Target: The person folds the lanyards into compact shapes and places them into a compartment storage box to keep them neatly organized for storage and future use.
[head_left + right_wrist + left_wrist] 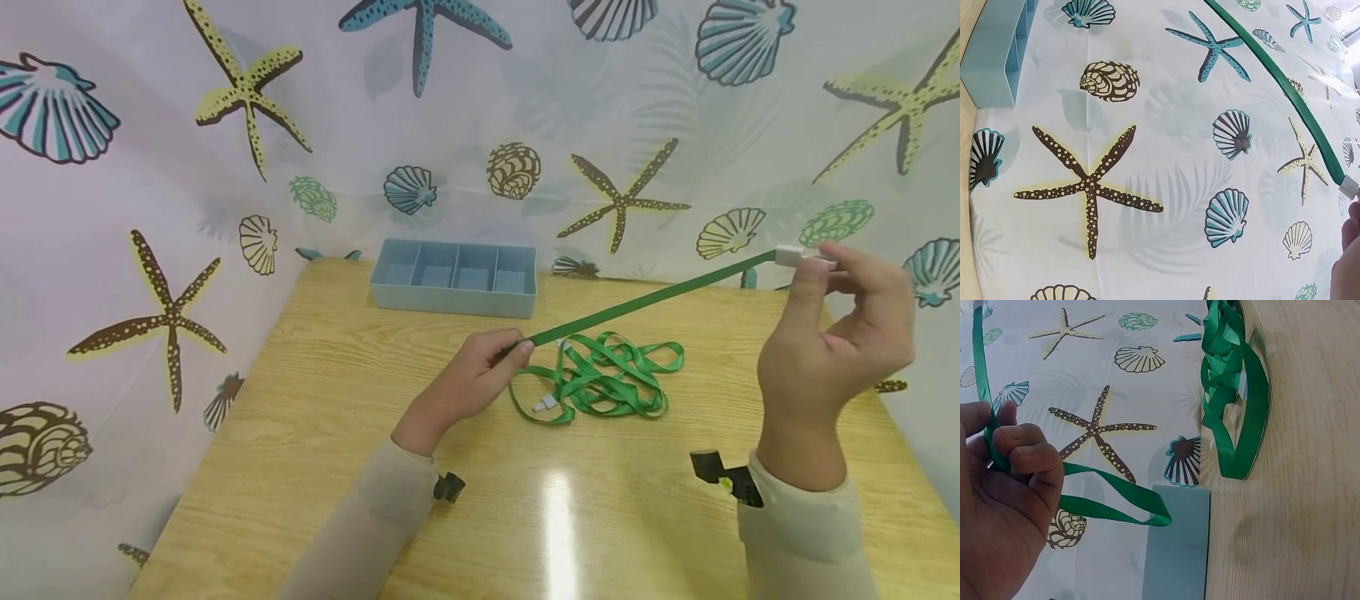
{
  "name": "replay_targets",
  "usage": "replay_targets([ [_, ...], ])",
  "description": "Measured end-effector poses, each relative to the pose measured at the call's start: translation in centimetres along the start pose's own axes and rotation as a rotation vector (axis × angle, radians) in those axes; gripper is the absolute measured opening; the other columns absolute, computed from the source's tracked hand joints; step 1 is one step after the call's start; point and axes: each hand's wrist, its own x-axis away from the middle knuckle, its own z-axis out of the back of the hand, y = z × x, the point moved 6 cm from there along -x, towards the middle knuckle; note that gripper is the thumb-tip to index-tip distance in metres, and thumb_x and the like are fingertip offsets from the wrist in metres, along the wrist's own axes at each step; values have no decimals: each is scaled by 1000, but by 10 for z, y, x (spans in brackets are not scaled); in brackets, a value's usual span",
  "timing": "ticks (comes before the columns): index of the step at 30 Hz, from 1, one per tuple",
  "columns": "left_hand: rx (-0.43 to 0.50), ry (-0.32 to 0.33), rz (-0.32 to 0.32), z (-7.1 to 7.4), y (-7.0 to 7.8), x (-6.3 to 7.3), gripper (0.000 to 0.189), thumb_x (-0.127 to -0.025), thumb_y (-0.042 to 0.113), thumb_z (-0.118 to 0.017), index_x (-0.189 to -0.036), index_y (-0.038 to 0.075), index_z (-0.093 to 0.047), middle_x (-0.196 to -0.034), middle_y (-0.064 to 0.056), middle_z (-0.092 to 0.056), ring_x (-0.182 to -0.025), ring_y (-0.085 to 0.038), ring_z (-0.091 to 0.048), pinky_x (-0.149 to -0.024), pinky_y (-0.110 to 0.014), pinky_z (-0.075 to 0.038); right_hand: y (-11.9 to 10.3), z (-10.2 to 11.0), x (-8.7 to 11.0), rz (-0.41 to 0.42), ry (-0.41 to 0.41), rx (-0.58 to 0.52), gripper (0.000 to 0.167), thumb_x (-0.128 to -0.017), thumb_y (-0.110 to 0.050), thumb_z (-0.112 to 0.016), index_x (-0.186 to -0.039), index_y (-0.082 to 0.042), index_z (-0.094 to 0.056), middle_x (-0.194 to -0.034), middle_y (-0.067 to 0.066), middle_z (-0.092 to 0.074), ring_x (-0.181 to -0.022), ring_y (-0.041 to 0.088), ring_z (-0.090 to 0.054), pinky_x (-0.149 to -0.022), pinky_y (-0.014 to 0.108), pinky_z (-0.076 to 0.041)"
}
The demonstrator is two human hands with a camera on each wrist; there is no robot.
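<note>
A shell-and-starfish printed cloth (450, 125) stands behind the wooden table (285, 433), whose near edge is out of frame. The blue four-compartment tray (453, 302) sits by the table's far edge, toward its far left corner, presumably set back to leave the nearer surface to the hands. Right of the tray and nearer the viewer, a heap of green ribbon (581, 379) lies in overlapping loops. The right hand (840, 342), held high near the table's right edge, pinches a white clip (789, 256); the left hand (472, 371), lower, grips the held ribbon (645, 300) between thumb and fingers. The two grips probably keep this length straight and off the heap. The left wrist view shows a further loop (1147, 497) beyond the left hand; whether it joins the heap cannot be told. The right wrist view cuts off most of the right hand. A loose clip (547, 403) lies at the heap's left side; a second clip (562, 343) is partly hidden.
</note>
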Motion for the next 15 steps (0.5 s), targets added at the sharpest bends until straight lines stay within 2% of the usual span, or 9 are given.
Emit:
replay_targets([
  [4,6,-2,-2,1,-1,1,33,-116,30,-47,-87,16,-56,-73,-2,-38,-62,-17,-29,-65,-28,-33,2,4,-4,-30,51,-8,9,-95,0,-69,-91,8,-73,-91,-7,-71,-85,5,-60,-87,21,-45],
  [8,9,6,1,3,-2,2,33,-116,29,-45,-90,15,-60,-69,-2,-38,-58,-17,-29,-63,-29,-35,5,10,-9,-62,95,-21,8,-95,1,-70,-93,7,-74,-89,-6,-71,-80,5,-60,-87,22,-45],
  [15,17,4,17,6,-2,5,35,-118,26,-40,-99,13,-66,-57,-1,-37,-47,-19,-32,-55,-30,-36,7,15,-12,-85,92,23,7,-99,0,-67,-98,3,-74,-93,-6,-69,-84,4,-60,-94,23,-44],
])
